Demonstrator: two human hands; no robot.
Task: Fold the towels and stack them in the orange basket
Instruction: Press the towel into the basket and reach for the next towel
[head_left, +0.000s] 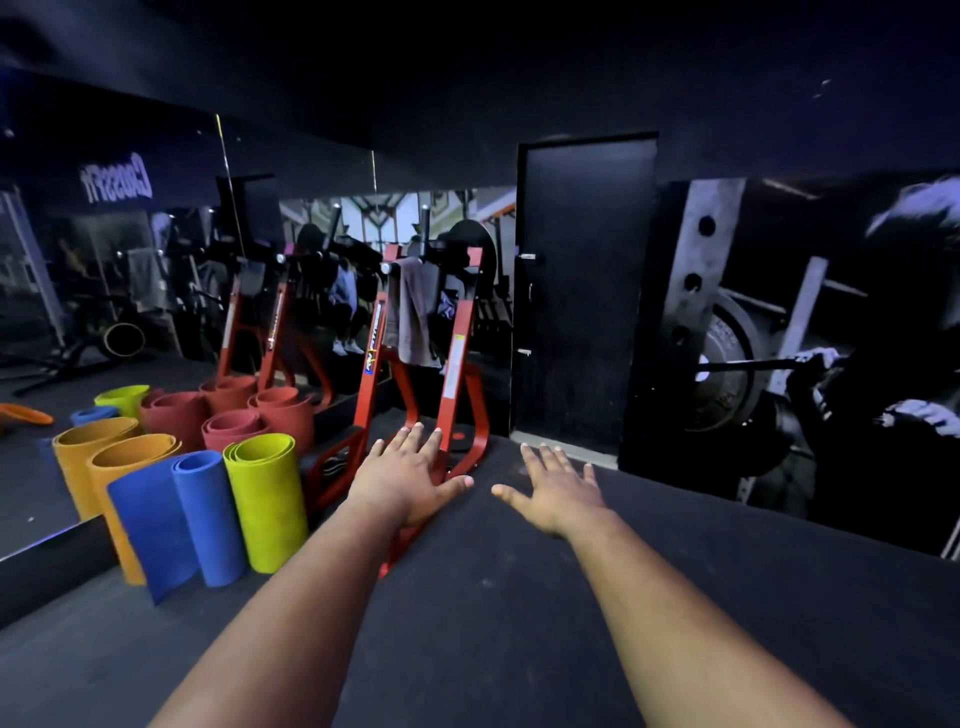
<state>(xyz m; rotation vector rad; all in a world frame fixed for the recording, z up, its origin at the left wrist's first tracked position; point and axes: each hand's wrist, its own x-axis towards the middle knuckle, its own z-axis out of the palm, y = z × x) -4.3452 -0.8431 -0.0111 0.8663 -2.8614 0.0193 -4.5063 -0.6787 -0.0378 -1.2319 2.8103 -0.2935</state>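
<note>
A grey-brown towel (413, 317) hangs over the top of a red gym rack (457, 358) ahead of me. Both my arms are stretched forward, palms down, fingers spread and straight. My left hand (408, 475) is in front of the rack's base, well below the towel. My right hand (558, 486) is beside it over the dark floor. Neither hand holds anything. No orange basket shows in this view.
Rolled exercise mats stand at the left: blue (208, 514), yellow-green (270, 499), orange (88, 457), red (234, 415). A wall mirror (130, 291) is behind them. A black door (582, 291) and a wall mural (805, 338) are to the right. Dark floor (493, 597) lies below.
</note>
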